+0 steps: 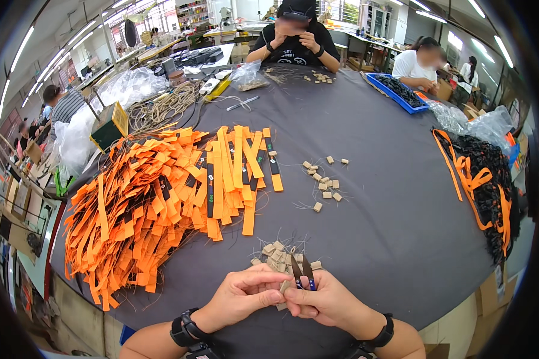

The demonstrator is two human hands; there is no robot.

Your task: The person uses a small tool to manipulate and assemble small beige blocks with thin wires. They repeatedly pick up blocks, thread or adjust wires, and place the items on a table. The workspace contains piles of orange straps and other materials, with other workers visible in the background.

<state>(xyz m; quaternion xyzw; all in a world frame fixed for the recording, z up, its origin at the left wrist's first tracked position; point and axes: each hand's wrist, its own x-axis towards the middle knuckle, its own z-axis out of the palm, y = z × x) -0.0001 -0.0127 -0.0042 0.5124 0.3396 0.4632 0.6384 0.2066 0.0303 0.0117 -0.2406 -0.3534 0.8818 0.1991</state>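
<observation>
My left hand (244, 298) is closed, pinching a small beige woven tab (285, 286) between thumb and fingertips. Close against it, my right hand (329, 300) is wrapped round a pair of thread snips (303, 273) with dark blades and blue handles. The blades point away from me and stand slightly apart. My right thumb reaches the tab's edge. Just beyond my fingers lies a pile of similar beige tabs (275, 251) with fine loose threads, partly hidden by the hands and the snips.
A large heap of orange and black strips (156, 209) covers the table's left. More tabs (324, 185) lie mid-table. Black goods with orange straps (485, 185) and a blue tray (395, 93) stand at right. Cords (167, 105) lie far left. A person (296, 42) sits opposite.
</observation>
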